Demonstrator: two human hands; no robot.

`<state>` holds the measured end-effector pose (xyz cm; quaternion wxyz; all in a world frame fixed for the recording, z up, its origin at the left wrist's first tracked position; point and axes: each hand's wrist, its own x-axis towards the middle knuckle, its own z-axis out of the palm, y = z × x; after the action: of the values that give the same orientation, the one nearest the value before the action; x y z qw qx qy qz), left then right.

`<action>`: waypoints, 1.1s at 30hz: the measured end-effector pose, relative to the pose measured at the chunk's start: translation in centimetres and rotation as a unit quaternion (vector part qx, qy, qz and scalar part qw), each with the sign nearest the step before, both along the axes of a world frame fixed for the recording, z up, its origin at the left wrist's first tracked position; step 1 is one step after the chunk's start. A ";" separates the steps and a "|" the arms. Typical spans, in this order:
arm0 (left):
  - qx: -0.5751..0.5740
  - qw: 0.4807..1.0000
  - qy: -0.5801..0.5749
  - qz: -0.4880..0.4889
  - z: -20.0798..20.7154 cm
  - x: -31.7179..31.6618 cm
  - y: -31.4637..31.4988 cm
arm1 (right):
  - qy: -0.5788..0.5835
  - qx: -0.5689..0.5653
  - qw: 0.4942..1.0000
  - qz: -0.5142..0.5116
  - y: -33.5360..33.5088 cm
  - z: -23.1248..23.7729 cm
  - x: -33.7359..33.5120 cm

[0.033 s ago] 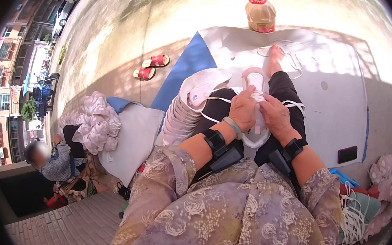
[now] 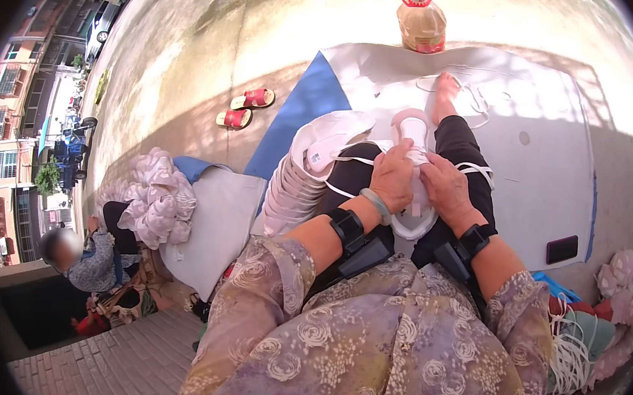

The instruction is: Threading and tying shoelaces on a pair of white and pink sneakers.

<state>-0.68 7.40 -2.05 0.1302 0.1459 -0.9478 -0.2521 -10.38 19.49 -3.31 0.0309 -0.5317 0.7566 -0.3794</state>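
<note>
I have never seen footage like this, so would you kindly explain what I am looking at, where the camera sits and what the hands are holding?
There is no machine here. A person wears a wide fisheye camera on the head, looking down at their own lap, so straight edges bend near the rim. The left hand and right hand, each with a black band at the wrist, together hold a white shoe upper with white laces, resting on the legs. A stack of similar white pieces lies beside the left leg on a grey mat. Farther off stand a plastic jug and red sandals. Another person sits at lower left.
</note>
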 end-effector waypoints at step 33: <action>-0.022 0.995 -0.080 0.053 3.5 0.3 -4.6 | 0.067 0.082 0.993 -0.054 7.5 3.9 -3.4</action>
<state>-0.39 2.77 1.49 0.0705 0.2122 -0.9514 -0.2119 -13.79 26.98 0.62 0.0029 -0.5099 0.8133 -0.2801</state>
